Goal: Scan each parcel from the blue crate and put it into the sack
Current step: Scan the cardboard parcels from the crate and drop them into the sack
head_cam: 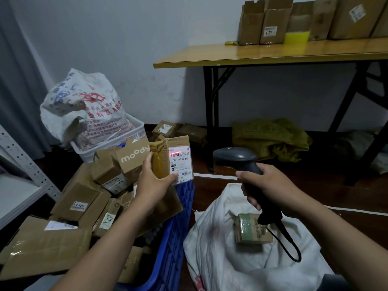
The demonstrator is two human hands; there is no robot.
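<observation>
My left hand (152, 181) holds a small brown cardboard parcel (171, 159) up above the blue crate (175, 234), white label facing right. A red scan line crosses the label's top barcode. My right hand (267, 189) grips a dark grey barcode scanner (235, 157), its head aimed left at the label. The crate at lower left is full of several brown parcels, one marked "moody" (134, 158). The white sack (216, 255) lies open at lower right, with a green-taped parcel (251, 228) in its mouth.
A white basket (117, 141) with a stuffed printed bag (81, 106) stands behind the crate. A wooden folding table (273, 52) carries boxes at upper right. Beneath it lie an olive sack (270, 138) and loose boxes (168, 129). Grey metal shelving (23, 164) borders the left.
</observation>
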